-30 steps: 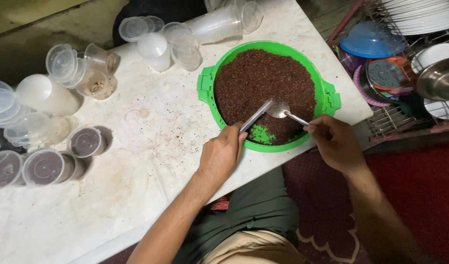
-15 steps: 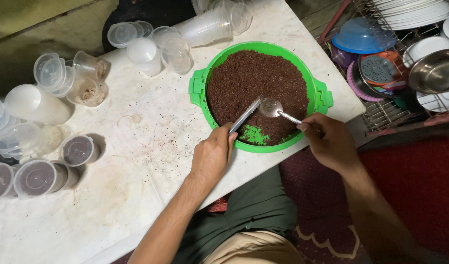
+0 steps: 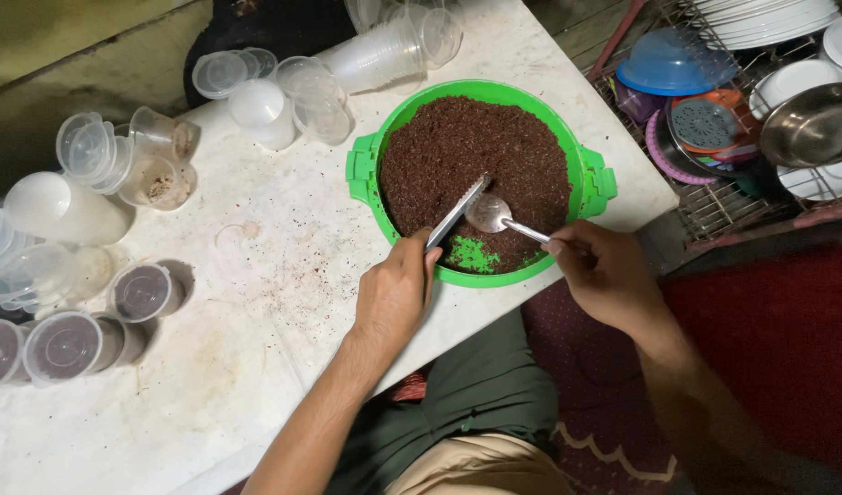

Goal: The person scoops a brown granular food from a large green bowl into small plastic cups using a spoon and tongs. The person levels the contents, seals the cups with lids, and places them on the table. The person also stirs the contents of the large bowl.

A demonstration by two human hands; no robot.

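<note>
Our left hand [image 3: 395,295] grips a knife [image 3: 457,212], our right hand [image 3: 609,275] a spoon [image 3: 494,215]; the green bowl [image 3: 363,170] looks nearly full, several lidded cups [image 3: 63,346] already filled.

A home kitchen set up for packing food: a wire dish rack [image 3: 714,206] holds plates [image 3: 769,18], bowls [image 3: 673,60] and a steel pan [image 3: 810,124], while the stained white counter [image 3: 256,302] carries stacks of clear plastic cups [image 3: 384,50], lidded tubs [image 3: 63,346] and a green basin [image 3: 581,170].
</note>
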